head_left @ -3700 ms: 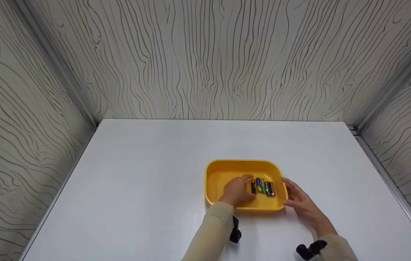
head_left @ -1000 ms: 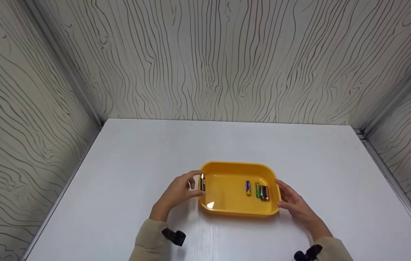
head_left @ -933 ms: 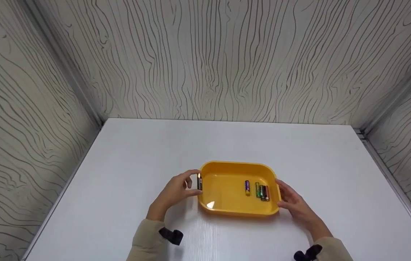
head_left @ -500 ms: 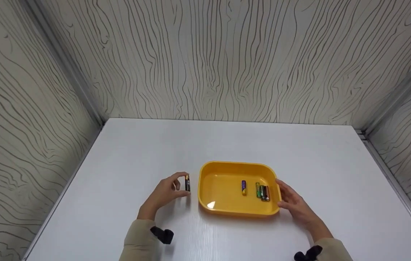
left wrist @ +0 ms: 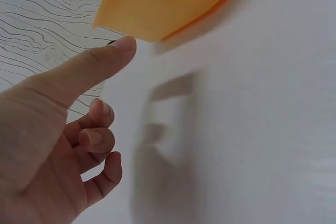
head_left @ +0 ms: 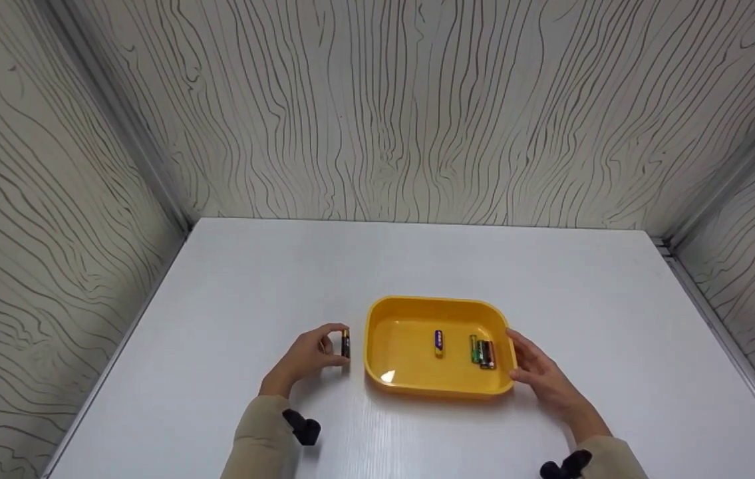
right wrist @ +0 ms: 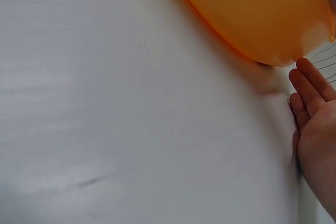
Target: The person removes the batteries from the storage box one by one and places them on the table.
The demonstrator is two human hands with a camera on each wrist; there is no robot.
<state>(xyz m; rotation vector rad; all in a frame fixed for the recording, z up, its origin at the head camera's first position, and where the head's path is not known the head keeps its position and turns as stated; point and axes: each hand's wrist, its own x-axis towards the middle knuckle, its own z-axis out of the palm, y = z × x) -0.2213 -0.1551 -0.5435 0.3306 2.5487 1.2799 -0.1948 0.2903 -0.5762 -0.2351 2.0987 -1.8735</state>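
Observation:
Between the thumb and index finger of my left hand (head_left: 305,354) is a black battery (head_left: 346,344) with a gold end, held just left of a yellow tray (head_left: 404,382). In the left wrist view, only a dark sliver of that battery shows behind the thumb. Inside the tray, a purple-and-yellow battery (head_left: 439,344) lies near the middle. A green battery (head_left: 474,348), a dark green battery (head_left: 482,354) and a red-black battery (head_left: 490,355) lie side by side at its right. My right hand (head_left: 545,372) touches the tray's right outer wall with fairly straight fingers and the thumb.
The white table (head_left: 271,266) extends around the tray. Wood-patterned panels (head_left: 377,113) enclose it at the back and sides. A black camera mount (head_left: 304,429) sits on the left wrist, another mount (head_left: 565,464) on the right.
My left hand has lifted the black battery out of the tray, carried it left over the rim, then lowered it slightly. The purple-and-yellow battery has rolled left. My right hand has stayed at the tray.

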